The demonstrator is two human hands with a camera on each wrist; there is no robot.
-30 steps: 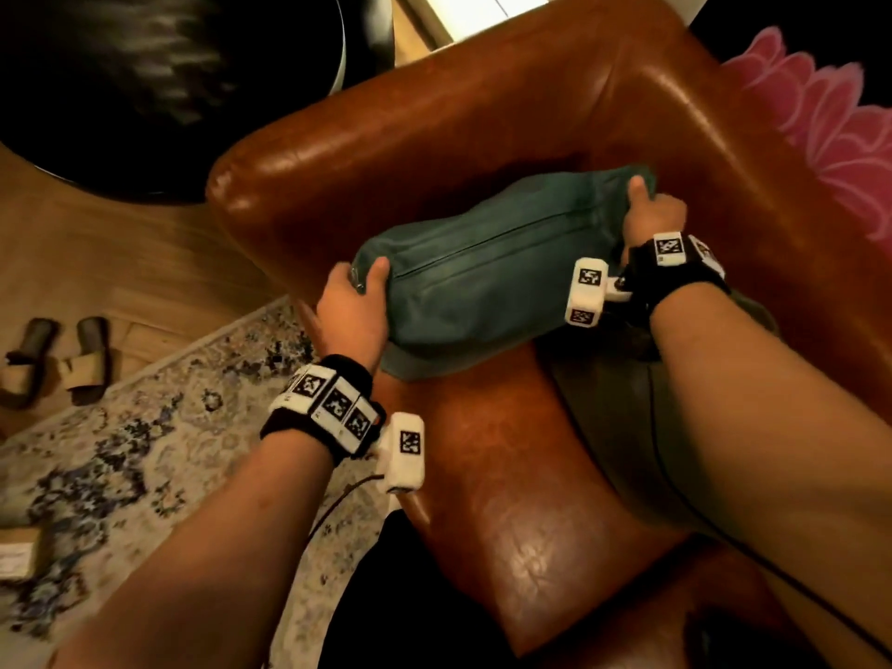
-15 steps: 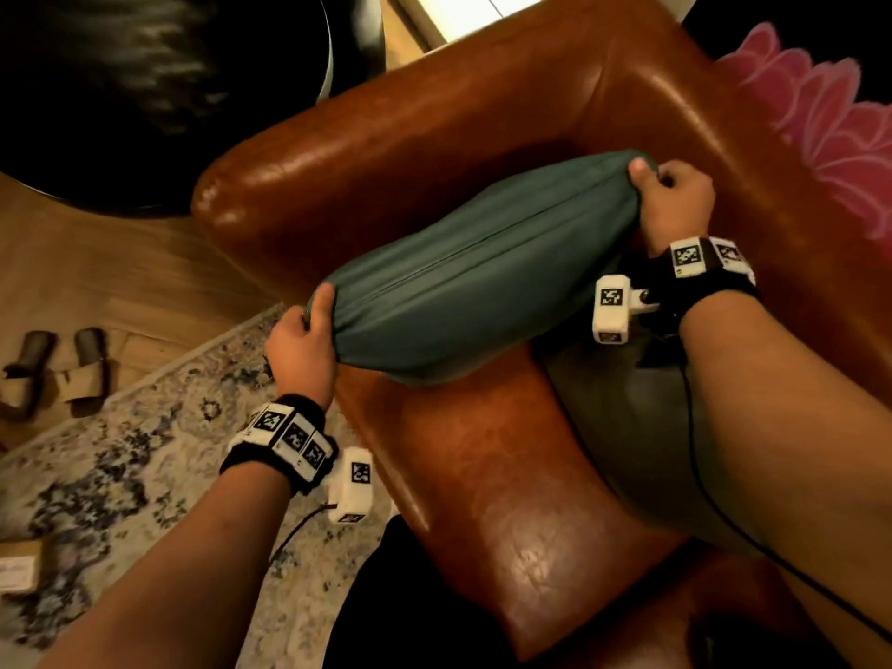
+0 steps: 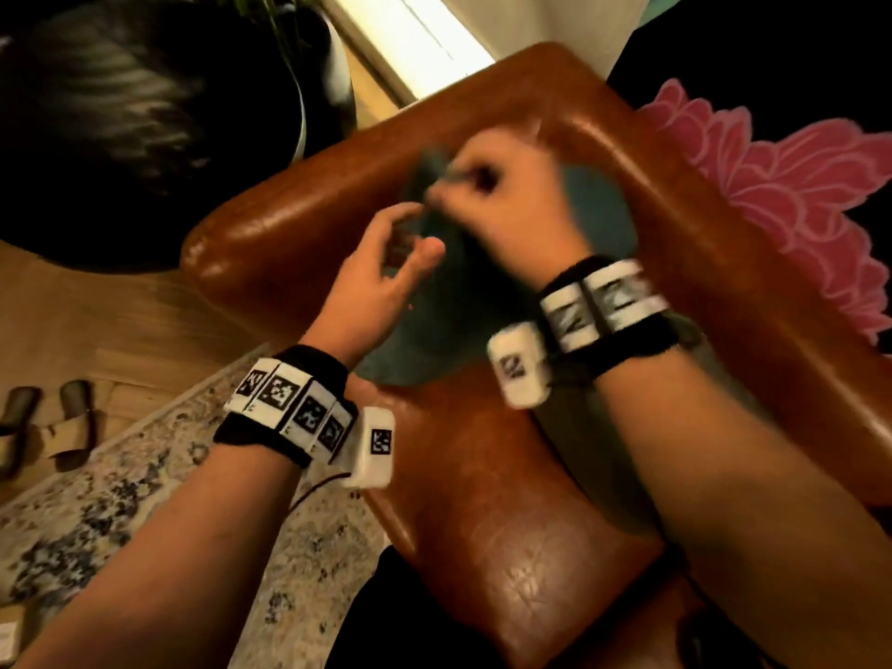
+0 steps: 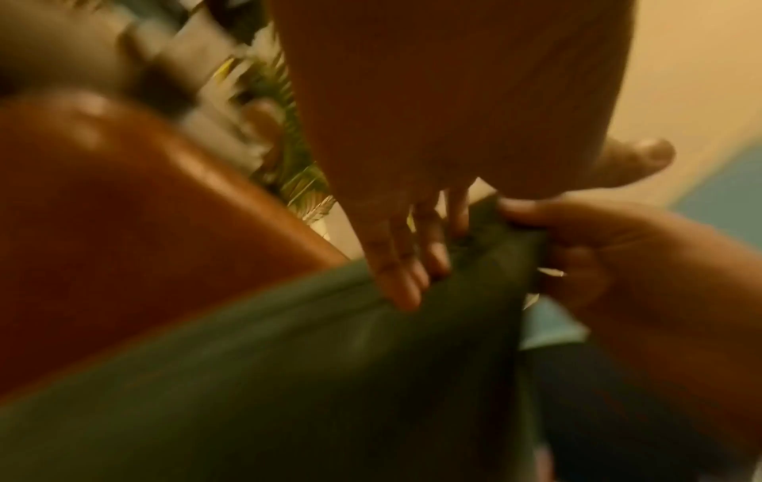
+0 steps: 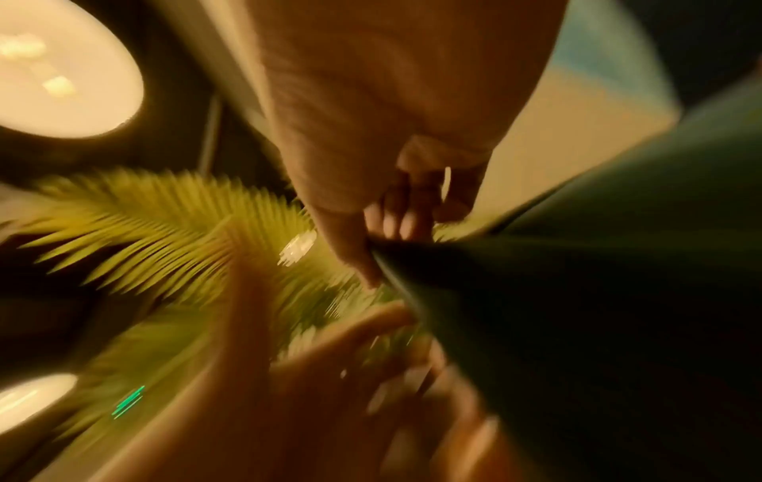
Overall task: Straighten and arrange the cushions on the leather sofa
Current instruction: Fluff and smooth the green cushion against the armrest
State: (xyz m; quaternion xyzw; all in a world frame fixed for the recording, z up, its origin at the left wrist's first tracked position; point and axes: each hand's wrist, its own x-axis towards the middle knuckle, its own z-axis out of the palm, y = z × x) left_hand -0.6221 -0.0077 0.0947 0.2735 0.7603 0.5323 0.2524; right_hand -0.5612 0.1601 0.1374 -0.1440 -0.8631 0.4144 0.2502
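Observation:
A teal cushion (image 3: 463, 306) stands against the back corner of the brown leather sofa (image 3: 482, 499). My right hand (image 3: 487, 181), blurred by motion, pinches the cushion's top corner. In the right wrist view its fingers (image 5: 391, 228) grip that corner of the cushion (image 5: 598, 309). My left hand (image 3: 415, 231) is just left of it, fingers loose. The left wrist view shows its straight fingertips (image 4: 396, 277) touching the seam of the cushion (image 4: 288, 358), with the right hand (image 4: 598, 261) beside them. A second, grey-green cushion (image 3: 584, 456) lies on the seat under my right forearm.
A pink flower-shaped cushion (image 3: 782, 185) lies beyond the sofa's right edge. A dark round table (image 3: 120, 113) stands left of the armrest (image 3: 299, 234). A patterned rug (image 3: 145, 523) and a pair of slippers (image 3: 48, 422) are on the wooden floor. Palm fronds (image 5: 165, 228) are behind the sofa.
The cushion, held level by both ends, now stands on end in the corner. My left hand let go of its end and moved up beside the right hand, which shifted left.

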